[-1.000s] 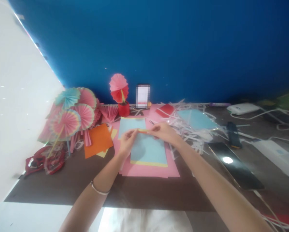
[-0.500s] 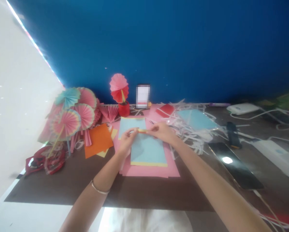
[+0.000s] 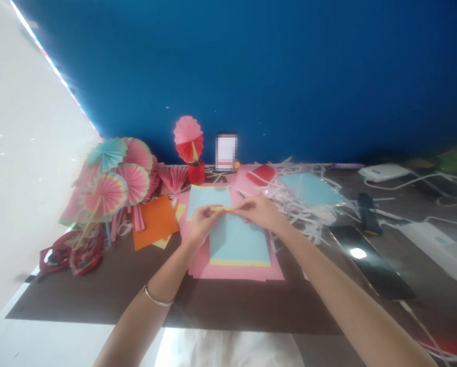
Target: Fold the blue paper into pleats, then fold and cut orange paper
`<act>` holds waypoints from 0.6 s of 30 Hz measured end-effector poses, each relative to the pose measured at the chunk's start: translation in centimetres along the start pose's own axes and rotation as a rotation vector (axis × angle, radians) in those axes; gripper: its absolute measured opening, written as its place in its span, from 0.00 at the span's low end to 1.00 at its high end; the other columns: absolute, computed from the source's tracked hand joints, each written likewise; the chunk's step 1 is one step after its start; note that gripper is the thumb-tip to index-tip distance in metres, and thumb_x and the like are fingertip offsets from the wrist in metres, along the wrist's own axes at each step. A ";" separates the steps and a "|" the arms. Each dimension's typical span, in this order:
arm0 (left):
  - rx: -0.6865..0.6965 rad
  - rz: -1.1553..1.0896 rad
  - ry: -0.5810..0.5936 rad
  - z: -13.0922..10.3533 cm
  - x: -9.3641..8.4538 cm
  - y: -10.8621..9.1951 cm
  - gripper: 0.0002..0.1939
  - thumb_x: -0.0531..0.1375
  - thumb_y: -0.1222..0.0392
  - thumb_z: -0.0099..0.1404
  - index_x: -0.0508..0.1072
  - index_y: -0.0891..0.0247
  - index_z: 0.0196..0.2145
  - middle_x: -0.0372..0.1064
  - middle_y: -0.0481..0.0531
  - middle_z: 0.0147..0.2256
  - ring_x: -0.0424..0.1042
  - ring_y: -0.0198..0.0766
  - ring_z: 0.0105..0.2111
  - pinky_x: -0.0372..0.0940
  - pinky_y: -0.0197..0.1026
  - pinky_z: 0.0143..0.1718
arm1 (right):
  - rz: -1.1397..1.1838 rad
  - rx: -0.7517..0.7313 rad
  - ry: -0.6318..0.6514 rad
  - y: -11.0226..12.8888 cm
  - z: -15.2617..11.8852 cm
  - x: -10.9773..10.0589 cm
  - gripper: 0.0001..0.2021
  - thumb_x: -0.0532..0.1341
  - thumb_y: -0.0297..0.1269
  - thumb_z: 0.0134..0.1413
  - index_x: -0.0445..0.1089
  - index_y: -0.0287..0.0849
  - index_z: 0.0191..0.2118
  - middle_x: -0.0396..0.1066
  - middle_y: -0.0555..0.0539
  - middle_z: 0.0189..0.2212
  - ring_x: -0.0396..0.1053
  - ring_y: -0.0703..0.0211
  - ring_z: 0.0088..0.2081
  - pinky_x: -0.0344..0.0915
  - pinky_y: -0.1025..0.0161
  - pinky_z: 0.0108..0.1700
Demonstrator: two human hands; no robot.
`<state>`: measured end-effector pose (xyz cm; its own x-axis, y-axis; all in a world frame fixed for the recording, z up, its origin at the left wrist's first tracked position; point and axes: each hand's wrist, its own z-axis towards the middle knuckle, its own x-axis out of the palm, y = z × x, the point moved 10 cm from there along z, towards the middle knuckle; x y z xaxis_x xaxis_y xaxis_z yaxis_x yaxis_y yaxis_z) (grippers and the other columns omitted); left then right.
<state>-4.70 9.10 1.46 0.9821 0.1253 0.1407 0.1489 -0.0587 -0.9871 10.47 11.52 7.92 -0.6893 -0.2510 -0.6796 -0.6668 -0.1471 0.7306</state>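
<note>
A light blue paper sheet [image 3: 239,242] with yellow edges lies over pink sheets [image 3: 201,267]. Its far edge is pinched between the fingers of both hands. My left hand [image 3: 204,220] holds that edge at its left part, fingers pressed together. At the right part, my right hand [image 3: 259,211] grips the same edge between thumb and fingers. Between the hands a narrow yellow strip shows, slightly raised; whether it is folded is too small to tell. Behind my left hand lies a second blue sheet [image 3: 209,194] with a yellow far edge.
Paper fans [image 3: 104,196] and orange paper [image 3: 155,221] are on the left. A red pot [image 3: 196,172] with a pink-red fan stands behind. White paper strips [image 3: 308,219], another blue sheet [image 3: 312,187], a phone [image 3: 374,262] and cables are on the right.
The held blue sheet has shifted slightly right and toward me. My left hand's fingers have moved a little right along its edge, and more of the yellow strip shows.
</note>
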 end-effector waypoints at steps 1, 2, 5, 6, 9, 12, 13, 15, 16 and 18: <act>0.014 0.002 0.001 0.0 0.0 -0.1 0.17 0.66 0.52 0.47 0.76 0.66 0.32 0.69 0.49 0.22 0.62 0.29 0.19 0.55 0.32 0.19 | 0.002 0.001 -0.003 0.2 -0.2 -0.2 0.08 0.62 0.39 0.44 0.75 0.41 0.28 0.71 0.51 0.15 0.68 0.63 0.19 0.62 0.69 0.22; 0.029 0.007 0.005 0.1 0.0 -0.1 0.17 0.66 0.52 0.47 0.76 0.66 0.32 0.69 0.50 0.22 0.62 0.29 0.19 0.55 0.32 0.19 | 0.006 0.006 -0.006 0.3 -0.3 -0.3 0.07 0.62 0.38 0.45 0.75 0.41 0.28 0.71 0.51 0.15 0.68 0.63 0.20 0.63 0.69 0.23; 0.082 0.001 0.014 0.2 0.0 -0.5 0.17 0.65 0.51 0.48 0.75 0.66 0.32 0.69 0.50 0.24 0.62 0.29 0.21 0.55 0.31 0.20 | 0.018 0.025 -0.013 0.3 -0.4 -0.4 0.05 0.62 0.36 0.44 0.73 0.40 0.27 0.71 0.51 0.15 0.70 0.62 0.20 0.65 0.68 0.26; 0.090 -0.012 0.023 0.3 0.1 -0.4 0.17 0.65 0.51 0.49 0.74 0.66 0.32 0.68 0.50 0.24 0.62 0.29 0.21 0.54 0.31 0.20 | 0.023 0.025 -0.014 0.3 -0.4 -0.4 0.05 0.62 0.36 0.44 0.73 0.40 0.26 0.71 0.51 0.15 0.70 0.62 0.20 0.65 0.68 0.27; 0.057 -0.050 0.082 0.6 0.4 0.1 0.18 0.64 0.49 0.50 0.72 0.64 0.33 0.64 0.46 0.22 0.60 0.27 0.19 0.52 0.30 0.18 | 0.027 0.004 -0.001 0.4 -0.1 -0.2 0.06 0.62 0.36 0.44 0.72 0.40 0.24 0.71 0.50 0.16 0.70 0.63 0.21 0.64 0.69 0.27; 0.007 -0.053 0.145 0.6 0.8 0.5 0.19 0.64 0.47 0.50 0.71 0.63 0.35 0.62 0.44 0.21 0.58 0.27 0.17 0.51 0.31 0.18 | 0.018 0.019 0.015 0.3 0.1 -0.1 0.08 0.63 0.39 0.44 0.72 0.40 0.23 0.71 0.50 0.16 0.69 0.63 0.21 0.63 0.69 0.25; 0.004 -0.048 0.164 0.6 0.9 0.5 0.20 0.64 0.47 0.50 0.72 0.63 0.36 0.62 0.45 0.21 0.59 0.27 0.18 0.52 0.31 0.19 | 0.017 0.020 0.020 0.4 0.1 -0.2 0.09 0.63 0.41 0.43 0.72 0.40 0.23 0.71 0.50 0.16 0.69 0.62 0.21 0.63 0.69 0.25; 0.014 -0.031 0.194 0.5 1.0 0.2 0.22 0.63 0.46 0.51 0.72 0.63 0.39 0.64 0.46 0.21 0.59 0.29 0.18 0.53 0.32 0.20 | 0.013 0.009 0.025 0.6 0.0 -0.4 0.11 0.64 0.44 0.43 0.73 0.40 0.23 0.72 0.49 0.17 0.69 0.61 0.22 0.63 0.68 0.25; 0.025 -0.018 0.203 0.5 1.0 0.0 0.22 0.63 0.46 0.51 0.73 0.62 0.40 0.64 0.46 0.21 0.59 0.29 0.18 0.53 0.32 0.20 | 0.007 0.001 0.030 0.7 -0.1 -0.5 0.12 0.64 0.45 0.42 0.73 0.40 0.23 0.72 0.49 0.17 0.69 0.61 0.22 0.63 0.68 0.25; 0.049 0.012 0.211 0.4 1.0 -0.3 0.23 0.62 0.45 0.52 0.73 0.62 0.42 0.63 0.47 0.21 0.57 0.29 0.18 0.52 0.33 0.20 | -0.009 -0.008 0.034 1.0 -0.2 -0.7 0.14 0.64 0.47 0.42 0.74 0.41 0.22 0.72 0.48 0.17 0.69 0.60 0.22 0.63 0.67 0.24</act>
<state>-3.79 9.64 1.88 0.9869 -0.0855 0.1366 0.1362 -0.0104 -0.9906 10.37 11.36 9.12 -0.6732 -0.2820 -0.6836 -0.6705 -0.1570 0.7251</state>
